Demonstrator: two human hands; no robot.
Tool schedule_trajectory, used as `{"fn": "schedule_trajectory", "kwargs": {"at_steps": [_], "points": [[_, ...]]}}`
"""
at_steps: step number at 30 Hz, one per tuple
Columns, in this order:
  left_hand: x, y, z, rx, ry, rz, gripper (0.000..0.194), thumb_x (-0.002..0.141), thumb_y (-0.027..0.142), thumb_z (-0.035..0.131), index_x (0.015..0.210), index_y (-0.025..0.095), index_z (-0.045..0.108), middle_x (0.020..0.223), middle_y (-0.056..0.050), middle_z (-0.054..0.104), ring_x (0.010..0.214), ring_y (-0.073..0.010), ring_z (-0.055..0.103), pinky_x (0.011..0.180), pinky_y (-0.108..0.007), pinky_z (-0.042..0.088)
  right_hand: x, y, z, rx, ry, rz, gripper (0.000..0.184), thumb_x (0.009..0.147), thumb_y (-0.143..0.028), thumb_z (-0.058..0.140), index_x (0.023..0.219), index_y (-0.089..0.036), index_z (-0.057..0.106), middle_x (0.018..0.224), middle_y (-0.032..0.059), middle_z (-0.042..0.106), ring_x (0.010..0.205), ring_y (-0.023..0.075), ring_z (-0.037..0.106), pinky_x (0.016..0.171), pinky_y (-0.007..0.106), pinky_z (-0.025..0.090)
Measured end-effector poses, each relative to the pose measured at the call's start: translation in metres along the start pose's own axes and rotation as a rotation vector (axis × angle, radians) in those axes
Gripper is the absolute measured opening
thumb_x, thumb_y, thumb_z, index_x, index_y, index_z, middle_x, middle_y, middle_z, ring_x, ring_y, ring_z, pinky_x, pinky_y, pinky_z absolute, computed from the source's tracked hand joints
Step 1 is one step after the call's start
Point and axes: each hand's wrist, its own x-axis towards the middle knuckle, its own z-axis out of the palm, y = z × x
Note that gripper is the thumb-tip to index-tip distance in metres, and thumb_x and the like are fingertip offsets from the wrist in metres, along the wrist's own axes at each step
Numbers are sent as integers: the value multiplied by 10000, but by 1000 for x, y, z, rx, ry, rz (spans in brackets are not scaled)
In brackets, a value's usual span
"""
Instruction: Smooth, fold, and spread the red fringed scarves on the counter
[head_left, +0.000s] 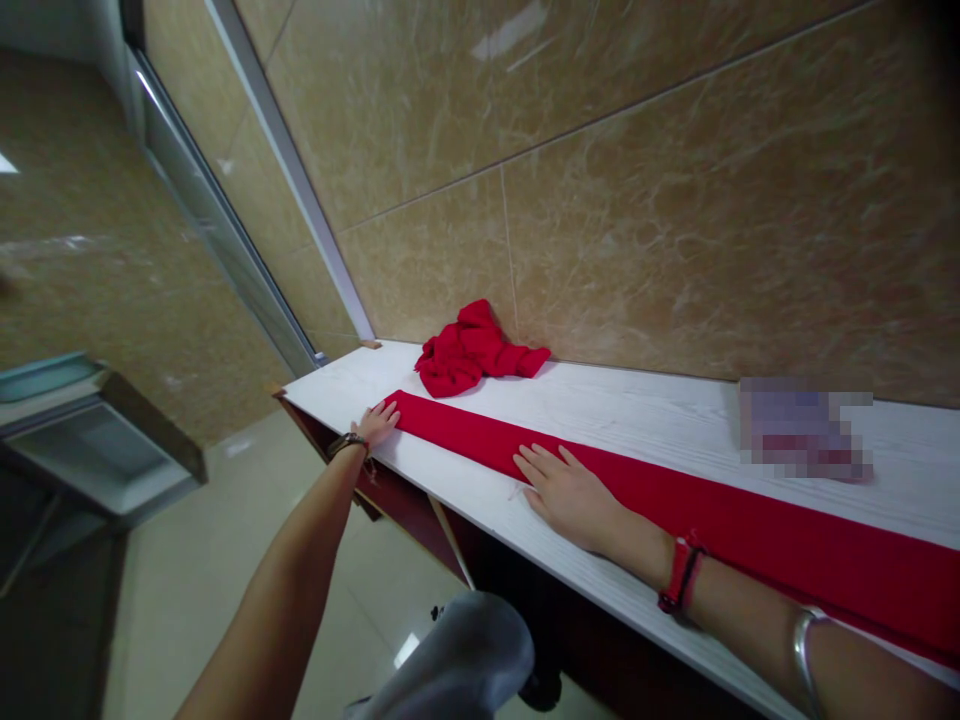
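Note:
A long strip of folded red cloth lies flat along the white tabletop and runs out of view at the right. My left hand rests on its far left end, fingers stretched out over the edge. Farther right, my right hand lies flat with fingers spread, the fingertips on the cloth near its front edge. Neither hand grips anything. Behind the strip, against the wall, sits a crumpled red cloth.
A blurred-out packet lies on the table at the back right. The tiled wall borders the table's back edge. Below the front edge are open brown compartments. At the left stands another piece of furniture with a pale blue top.

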Motion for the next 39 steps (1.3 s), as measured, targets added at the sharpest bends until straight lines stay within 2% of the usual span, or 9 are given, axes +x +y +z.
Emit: {"fn": "schedule_trajectory", "kwargs": {"at_steps": [4,8,10,16,19,22,28,33,39], "points": [[0,-14,-4,27,105,-124,466,897,318,262,1316,159,389,1367,-182,356,1225,-357,354,891,-580,351,0,-1,0,-15,13,1,468,879,-249,327,1311,-84,398,1358,134,396,1267,253,329,1025,470,277],[-10,-21,-13,32,130,71,440,812,146,389,1240,186,483,1339,-66,422,1183,-198,428,985,-312,353,1,-2,0,-46,41,-14,448,873,-231,353,1289,-84,431,1341,139,420,1251,259,355,1015,461,302],[-16,-22,-17,58,115,196,422,787,124,422,1184,214,535,1259,-28,507,1116,-158,487,960,-248,371,2,-2,0,-69,79,-41,427,871,-211,365,1266,-83,462,1320,143,447,1235,261,380,1012,454,314],[-20,-19,-18,169,163,362,321,823,136,408,1091,171,581,1107,-76,597,992,-173,571,848,-271,440,6,1,4,-190,251,-206,386,828,-50,379,1176,-72,546,1196,145,566,1131,235,503,964,400,401],[-17,-17,-18,180,177,395,271,829,149,431,1044,188,592,1052,-62,611,935,-155,588,828,-260,440,6,1,7,-258,265,-204,371,792,-10,408,1110,-66,590,1107,145,622,1019,223,585,873,337,480],[-18,-16,-20,193,199,380,222,836,153,428,968,188,603,969,-61,616,871,-155,597,787,-264,447,6,1,7,-280,249,-191,375,767,12,419,1088,-61,598,1074,152,636,971,211,610,827,295,504],[-26,-13,-18,229,260,293,231,863,159,354,899,164,582,918,-86,582,786,-176,586,722,-289,443,5,-1,0,-193,180,-142,424,774,23,358,1118,-89,579,1104,150,620,1000,211,597,851,313,496],[-29,-15,-11,133,210,253,184,835,159,395,914,193,558,939,-49,569,789,-155,573,679,-242,440,5,-2,-2,-133,146,-156,405,783,19,356,1102,-79,586,1101,165,617,1005,234,593,858,348,494],[-24,-19,-6,53,238,249,168,795,136,397,891,175,530,925,-58,553,851,-162,548,769,-262,436,3,-3,-10,-155,165,-102,412,784,33,363,1136,-61,555,1114,159,615,1000,203,597,852,292,489]]}}
